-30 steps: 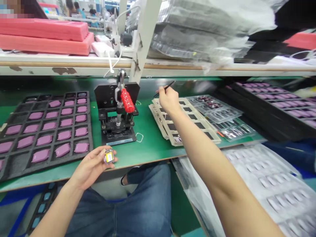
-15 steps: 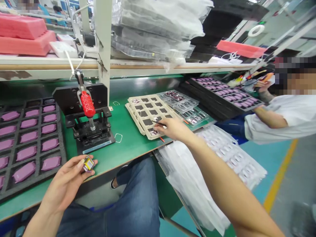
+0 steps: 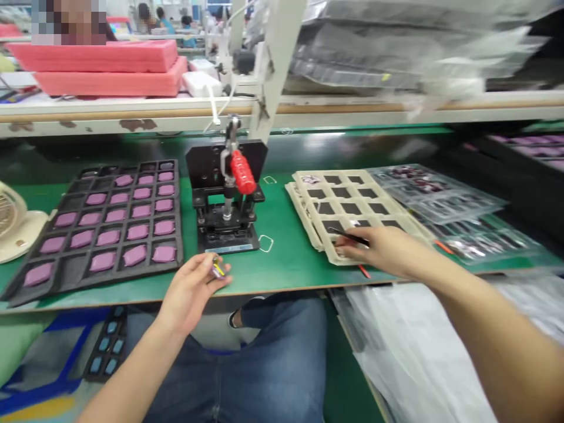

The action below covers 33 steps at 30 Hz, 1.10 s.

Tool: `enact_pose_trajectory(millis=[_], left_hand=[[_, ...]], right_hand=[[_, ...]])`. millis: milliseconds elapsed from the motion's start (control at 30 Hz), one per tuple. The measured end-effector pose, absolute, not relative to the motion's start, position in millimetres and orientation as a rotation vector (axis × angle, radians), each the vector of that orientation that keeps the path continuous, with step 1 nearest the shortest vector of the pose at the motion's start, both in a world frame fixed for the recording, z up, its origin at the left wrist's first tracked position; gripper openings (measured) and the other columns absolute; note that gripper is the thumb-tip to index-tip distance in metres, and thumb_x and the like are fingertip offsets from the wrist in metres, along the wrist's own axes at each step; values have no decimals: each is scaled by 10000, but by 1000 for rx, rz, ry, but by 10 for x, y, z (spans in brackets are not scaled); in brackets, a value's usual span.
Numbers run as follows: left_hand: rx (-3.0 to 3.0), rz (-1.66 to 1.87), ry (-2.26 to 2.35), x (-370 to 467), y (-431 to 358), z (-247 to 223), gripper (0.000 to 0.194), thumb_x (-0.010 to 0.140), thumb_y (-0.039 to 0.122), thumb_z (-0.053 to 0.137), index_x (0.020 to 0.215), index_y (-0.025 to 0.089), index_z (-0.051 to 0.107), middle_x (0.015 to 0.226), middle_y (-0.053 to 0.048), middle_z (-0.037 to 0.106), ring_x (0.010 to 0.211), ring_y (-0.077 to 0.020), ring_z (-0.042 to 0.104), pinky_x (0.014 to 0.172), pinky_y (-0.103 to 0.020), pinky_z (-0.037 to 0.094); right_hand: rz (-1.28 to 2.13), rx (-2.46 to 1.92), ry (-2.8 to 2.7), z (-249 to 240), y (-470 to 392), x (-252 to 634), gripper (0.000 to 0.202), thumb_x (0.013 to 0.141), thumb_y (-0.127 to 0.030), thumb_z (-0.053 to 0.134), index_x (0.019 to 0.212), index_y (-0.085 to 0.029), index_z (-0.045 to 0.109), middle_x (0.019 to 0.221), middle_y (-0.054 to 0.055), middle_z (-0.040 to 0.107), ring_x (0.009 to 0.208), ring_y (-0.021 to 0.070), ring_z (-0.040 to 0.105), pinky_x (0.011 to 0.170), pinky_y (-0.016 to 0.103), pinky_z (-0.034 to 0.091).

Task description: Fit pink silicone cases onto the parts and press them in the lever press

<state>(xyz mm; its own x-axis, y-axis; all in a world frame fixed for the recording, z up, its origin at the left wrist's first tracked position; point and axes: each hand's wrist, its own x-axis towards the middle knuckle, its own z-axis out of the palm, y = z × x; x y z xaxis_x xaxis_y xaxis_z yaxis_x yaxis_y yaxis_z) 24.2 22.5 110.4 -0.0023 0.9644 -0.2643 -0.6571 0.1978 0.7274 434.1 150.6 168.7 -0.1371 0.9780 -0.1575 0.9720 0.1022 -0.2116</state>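
Observation:
Between the fingertips of my left hand (image 3: pixel 194 285) is a small purple device (image 3: pixel 218 267) with a yellow and silver face, held just in front of the black press (image 3: pixel 227 220) with its red handle. My right hand (image 3: pixel 374 249) grips dark tweezers (image 3: pixel 350 236) over the near left corner of a cream compartment tray (image 3: pixel 320 234). Its fingertips are low in that corner compartment, and what they touch there is hidden. Dark squares lie in many of the tray's compartments.
A black tray (image 3: pixel 180 235) of purple cases stands left of the press, a fan (image 3: pixel 17 226) beyond it. Clear trays (image 3: pixel 462 205) with small parts lie right of the cream tray. A thin white frame (image 3: pixel 266 243) lies beside the press. A shelf (image 3: pixel 374 111) crosses behind.
The view has swung left, bringing in the fan and more of the purple tray; the co-worker on the right has left the frame. Both hands keep their holds, and the device appears tilted.

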Motion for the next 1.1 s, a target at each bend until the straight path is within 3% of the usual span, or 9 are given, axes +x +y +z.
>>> enact_pose_trajectory(millis=[133, 267, 433, 567, 700, 833, 967, 1100], left_hand=[[454, 1375, 822, 268, 230, 1081, 388, 842, 377, 1007, 1059, 144, 784, 1169, -130, 682, 1184, -359, 691, 981, -468, 666], [458, 1377, 795, 270, 231, 1042, 397, 838, 390, 1011, 1056, 143, 790, 1156, -136, 683, 1203, -359, 680, 995, -486, 662], [450, 1383, 761, 250, 227, 1017, 394, 828, 396, 1019, 1042, 149, 798, 1125, -146, 692, 1196, -357, 685, 981, -469, 666], [452, 1409, 773, 282, 212, 1020, 399, 819, 403, 1025, 1030, 149, 801, 1114, -143, 690, 1173, -340, 685, 979, -479, 669], [467, 1464, 795, 369, 151, 1028, 384, 832, 411, 1015, 1038, 162, 805, 1101, -119, 686, 1115, -294, 690, 983, -492, 673], [469, 1506, 842, 419, 33, 1030, 371, 848, 422, 1004, 1031, 165, 810, 1055, -114, 693, 1045, -255, 698, 935, -430, 682], [494, 1548, 900, 369, -90, 1030, 376, 854, 436, 999, 1039, 167, 813, 1095, -142, 713, 1011, -232, 708, 883, -314, 658], [552, 1573, 1007, 303, -184, 1018, 393, 817, 462, 1018, 1018, 186, 824, 1156, -138, 700, 1055, -247, 706, 872, -281, 641]], right_hand=[[302, -2352, -2336, 1680, 1582, 4310, 337, 871, -573, 805, 866, -236, 802, 918, 139, 783, 798, 314, 685, 712, 430, 458], [432, -2399, -2459, 1786, 1596, 4201, 285, 970, -499, 721, 935, -226, 794, 925, 104, 777, 867, 302, 708, 790, 417, 490], [319, -2274, -2446, 1874, 1673, 4349, 242, 980, -437, 737, 941, -204, 792, 927, 111, 780, 843, 316, 700, 782, 418, 483], [129, -2161, -2267, 1881, 1560, 4378, 223, 944, -442, 770, 877, -230, 767, 784, 81, 745, 694, 295, 666, 666, 388, 447], [84, -1577, -2211, 1720, 1011, 3684, 334, 1047, -536, 636, 1044, -218, 737, 897, 64, 785, 700, 265, 721, 620, 357, 490], [335, -989, -2121, 1389, 394, 2614, 73, 1109, -289, 638, 1151, -237, 667, 1032, -4, 774, 893, 132, 760, 819, 236, 586], [396, -748, -2114, 1093, 152, 2074, 162, 1086, -134, 617, 1226, -215, 626, 1084, 10, 761, 980, 112, 760, 854, 204, 583], [339, -652, -2140, 938, 174, 2016, 219, 1060, -74, 628, 1247, -186, 632, 1124, 34, 777, 1038, 134, 766, 915, 241, 591]])
